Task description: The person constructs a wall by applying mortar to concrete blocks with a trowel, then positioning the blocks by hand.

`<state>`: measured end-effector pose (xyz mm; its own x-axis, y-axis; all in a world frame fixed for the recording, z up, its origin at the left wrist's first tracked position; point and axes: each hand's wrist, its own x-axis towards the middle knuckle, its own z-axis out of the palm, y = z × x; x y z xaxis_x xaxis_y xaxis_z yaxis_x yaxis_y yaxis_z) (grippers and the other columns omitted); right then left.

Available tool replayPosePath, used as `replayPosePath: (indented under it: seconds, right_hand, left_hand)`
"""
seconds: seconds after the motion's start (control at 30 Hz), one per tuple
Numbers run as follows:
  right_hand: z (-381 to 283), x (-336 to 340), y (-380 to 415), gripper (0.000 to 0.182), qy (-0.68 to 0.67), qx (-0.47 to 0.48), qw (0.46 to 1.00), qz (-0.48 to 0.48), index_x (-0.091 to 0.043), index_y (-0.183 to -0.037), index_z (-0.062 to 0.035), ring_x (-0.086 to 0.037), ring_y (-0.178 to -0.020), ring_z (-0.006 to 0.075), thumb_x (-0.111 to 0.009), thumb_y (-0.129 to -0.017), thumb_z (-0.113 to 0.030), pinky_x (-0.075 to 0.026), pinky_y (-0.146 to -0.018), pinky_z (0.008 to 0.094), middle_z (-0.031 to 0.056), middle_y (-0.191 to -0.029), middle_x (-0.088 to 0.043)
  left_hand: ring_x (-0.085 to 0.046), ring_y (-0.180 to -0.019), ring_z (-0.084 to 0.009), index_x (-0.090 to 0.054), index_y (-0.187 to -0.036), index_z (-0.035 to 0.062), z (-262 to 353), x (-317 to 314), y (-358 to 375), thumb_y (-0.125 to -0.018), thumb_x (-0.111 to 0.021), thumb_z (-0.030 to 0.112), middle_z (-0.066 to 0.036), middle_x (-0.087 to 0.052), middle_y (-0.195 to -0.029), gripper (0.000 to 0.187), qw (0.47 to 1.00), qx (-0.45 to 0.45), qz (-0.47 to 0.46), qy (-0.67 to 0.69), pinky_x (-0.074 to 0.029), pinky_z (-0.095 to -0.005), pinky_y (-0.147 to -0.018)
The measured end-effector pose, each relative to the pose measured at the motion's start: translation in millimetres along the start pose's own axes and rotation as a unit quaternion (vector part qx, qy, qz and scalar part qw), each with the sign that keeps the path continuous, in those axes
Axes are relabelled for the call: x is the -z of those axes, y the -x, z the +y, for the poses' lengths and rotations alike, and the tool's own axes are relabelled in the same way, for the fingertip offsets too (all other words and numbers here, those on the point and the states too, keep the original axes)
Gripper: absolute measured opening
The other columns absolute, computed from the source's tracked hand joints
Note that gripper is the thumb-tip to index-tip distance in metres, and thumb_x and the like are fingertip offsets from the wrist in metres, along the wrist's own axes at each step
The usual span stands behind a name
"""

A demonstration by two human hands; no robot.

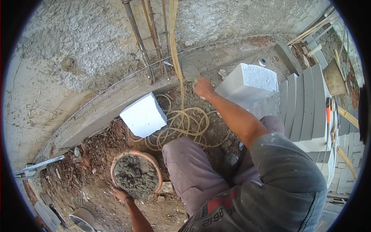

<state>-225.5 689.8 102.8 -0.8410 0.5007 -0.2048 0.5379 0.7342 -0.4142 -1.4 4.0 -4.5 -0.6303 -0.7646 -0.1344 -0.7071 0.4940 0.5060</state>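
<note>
At twelve o'clock, on the grey concrete ledge (116,101), my right hand (203,88) grips a mortar-loaded trowel (190,70), spreading the bed; my left hand (120,193), fingers clenched, holds the round orange mortar pan (136,174) at seven o'clock. Next, I judge, the white stone block (143,115) needs seating

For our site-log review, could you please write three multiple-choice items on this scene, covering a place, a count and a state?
1. Where is the coiled hose?
A. between the two loose white blocks
B. inside the bowl
C. on the stacked blocks

2. How many loose white blocks lie by the ledge?
A. one
B. two
C. four

3. The bowl is
A. empty
B. upturned
C. holding grey mortar

Answers:
1 A, the hose lies between the left block and the right block.
2 B, just those two show.
3 C, the left hand steadies it, mortar heaped inside.
</note>
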Motion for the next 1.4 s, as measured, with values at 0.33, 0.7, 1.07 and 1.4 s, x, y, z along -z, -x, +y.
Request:
replayPosePath:
  seconds: [0.33,0.7,1.07,1.4]
  right_hand:
    - [59.2,8.8,82.4,0.041,0.069,0.114,0.991,0.013,-0.073,-0.090,-0.0007,-0.066,-0.092,0.0456,-0.064,-0.092,-0.041,-0.048,-0.081,0.0552,0.0273,-0.095,-0.069]
    - [-108.5,109.0,208.4,0.039,0.055,0.414,0.875,-0.245,-0.065,-0.121,-0.0013,-0.068,-0.084,0.0364,-0.073,-0.091,-0.024,-0.056,-0.076,0.0455,0.0203,-0.104,-0.069]
    - [-284.6,-16.8,264.6,0.019,0.378,0.713,0.583,-0.095,-0.073,-0.096,-0.0017,-0.072,-0.080,0.0337,-0.064,-0.085,-0.014,-0.058,-0.074,0.0443,0.0179,-0.091,-0.070]
    - [-238.4,-29.2,263.4,0.019,0.335,0.559,0.660,-0.373,-0.074,-0.086,0.0025,-0.071,-0.087,0.0418,-0.066,-0.083,-0.014,-0.056,-0.081,0.0496,0.0259,-0.089,-0.071]
  left_hand:
    - [-0.048,-0.135,-0.0471,-0.050,-0.144,0.0043,30.0,11.9,22.0,-0.105,-0.042,0.041,-0.028,-0.045,-0.150,0.054,0.998,0.061,-0.013,0.013,-0.041,-0.0523,-0.108]
    - [-0.065,-0.089,-0.0213,-0.071,-0.118,-0.0011,14.2,11.5,18.4,-0.105,-0.049,0.041,-0.010,-0.073,-0.101,0.049,0.902,0.061,-0.093,0.418,-0.051,-0.0353,-0.087]
    - [-0.061,-0.072,-0.0117,-0.073,-0.107,0.0004,48.6,35.9,56.6,-0.103,-0.059,0.034,-0.002,-0.069,-0.086,0.036,0.818,0.075,-0.106,0.560,-0.050,-0.0269,-0.064]
    - [-0.060,-0.079,-0.0129,-0.073,-0.101,-0.0003,40.1,22.6,49.2,-0.100,-0.061,0.034,-0.003,-0.069,-0.093,0.036,0.862,0.067,-0.083,0.495,-0.049,-0.0298,-0.073]
